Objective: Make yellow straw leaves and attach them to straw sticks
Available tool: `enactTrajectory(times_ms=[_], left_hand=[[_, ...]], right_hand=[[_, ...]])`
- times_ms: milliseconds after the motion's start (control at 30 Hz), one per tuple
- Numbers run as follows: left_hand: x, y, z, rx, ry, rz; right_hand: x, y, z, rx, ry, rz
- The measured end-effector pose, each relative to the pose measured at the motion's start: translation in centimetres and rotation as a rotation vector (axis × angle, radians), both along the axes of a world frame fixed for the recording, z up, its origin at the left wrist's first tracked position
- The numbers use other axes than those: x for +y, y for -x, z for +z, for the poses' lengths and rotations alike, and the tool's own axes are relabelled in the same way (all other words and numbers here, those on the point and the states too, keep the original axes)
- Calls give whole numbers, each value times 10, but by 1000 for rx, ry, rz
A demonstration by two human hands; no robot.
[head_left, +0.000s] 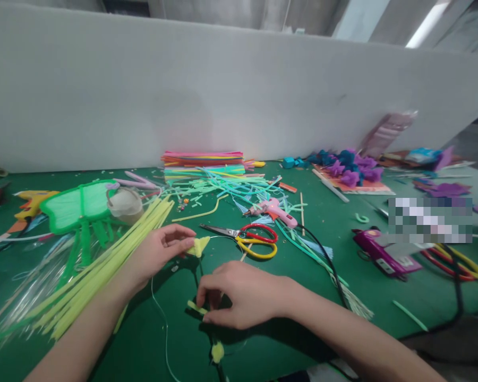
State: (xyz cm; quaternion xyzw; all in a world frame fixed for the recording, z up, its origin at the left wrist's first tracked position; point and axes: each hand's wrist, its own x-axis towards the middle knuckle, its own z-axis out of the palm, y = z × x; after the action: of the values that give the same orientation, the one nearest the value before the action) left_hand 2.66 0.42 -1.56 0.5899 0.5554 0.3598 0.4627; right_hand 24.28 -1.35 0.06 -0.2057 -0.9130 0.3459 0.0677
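My left hand (167, 249) pinches a small yellow fuzzy triangle (201, 246) between thumb and fingertips. Lower and to the right, my right hand (235, 297) is closed over a short yellow pipe cleaner piece (196, 306); the fingers partly hide it. Nearer to me lies a yellow fuzzy ball (217, 352) beside a dark strip. A thin pale thread (166, 323) curves over the table below my left hand. Just beyond the hands, scissors (258, 241) with red and yellow handles lie with their blades pointing left.
Yellow pipe cleaners (135, 244) lie under my left forearm, beside a green winged shape (83, 207). A pink glue gun (276, 211) trails a black cord. Coloured pipe cleaners (203, 159) are stacked by the white partition (183, 95). A magenta device (382, 252) sits at right.
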Motion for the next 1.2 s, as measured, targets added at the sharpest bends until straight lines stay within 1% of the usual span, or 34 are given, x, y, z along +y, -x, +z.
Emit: enactTrajectory(times_ms=[67, 100, 133, 233, 300, 367, 433, 533, 600, 700, 767, 800, 867, 933, 1000, 1067, 1133, 1200], left_hand=[[0, 0, 1, 68, -93, 51], [0, 1, 1, 134, -156, 94], [1, 4, 1, 231, -229, 138], [9, 17, -5, 629, -494, 233], [16, 27, -14, 800, -628, 212], [22, 34, -23, 884, -681, 167], [26, 39, -32, 928, -700, 158], [28, 41, -38, 946, -703, 166], [27, 42, -37, 946, -690, 171], [24, 42, -34, 941, -665, 166], [24, 41, -32, 927, -655, 167], [23, 41, -31, 913, -650, 169], [22, 39, -29, 866, -632, 172], [20, 35, -26, 794, -585, 162], [16, 29, -22, 700, -498, 130], [12, 22, -17, 597, -387, 52], [7, 15, -14, 525, -290, -56], [4, 11, -12, 450, -227, -135]], right_hand=[[1, -1, 0, -17, 45, -8], [2, -1, -1, -30, 44, -17], [2, -1, -2, -41, 26, -27], [5, -1, -3, -33, -71, -79], [11, 0, -1, -1, -116, -155], [22, 3, 3, 13, -167, -264], [40, 9, 8, -16, -268, -352], [76, 26, 6, -198, -528, -441], [99, 43, -2, -293, -678, -418], [121, 67, -16, -308, -715, -376], [126, 76, -21, -308, -725, -371], [126, 77, -21, -303, -731, -374], [121, 73, -13, -276, -745, -397], [111, 62, 1, -224, -747, -448], [97, 46, 16, 11, -641, -508], [81, 29, 26, 215, -490, -517], [65, 14, 28, 323, -362, -517], [53, 2, 23, 385, -226, -496]])
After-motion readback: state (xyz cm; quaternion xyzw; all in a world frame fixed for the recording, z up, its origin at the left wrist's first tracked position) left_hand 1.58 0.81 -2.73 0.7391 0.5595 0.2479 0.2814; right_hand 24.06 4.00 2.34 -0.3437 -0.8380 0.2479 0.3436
